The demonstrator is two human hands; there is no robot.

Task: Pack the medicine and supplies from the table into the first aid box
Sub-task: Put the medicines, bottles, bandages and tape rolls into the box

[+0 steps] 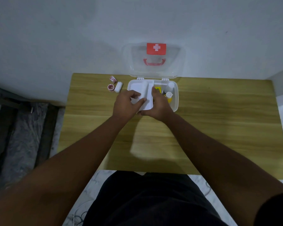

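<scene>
head view, left grip (pixel 127 102) and right grip (pixel 158 105) clamped on tray (pixel 137 86), bottles (pixel 169 94) in box (pixel 176 101)

Pretty dim and murky, cold blue-grey cast all over, so the plain white wall (pixel 72 38) goes dull grey and even the red cross label (pixel 156 48) on the clear lid (pixel 171 62) looks soft. Light seems to come from above: the light wooden tabletop (pixel 219 119) carries broad soft-edged shadows around 1 paler patch (pixel 141 144) near its front. The left hand (pixel 126 102), right hand (pixel 157 106) and the white plastic tray (pixel 146 95) they hold are smeared with blur, and the wide lens bows the table edges and balloons both forearms (pixel 72 168).
</scene>
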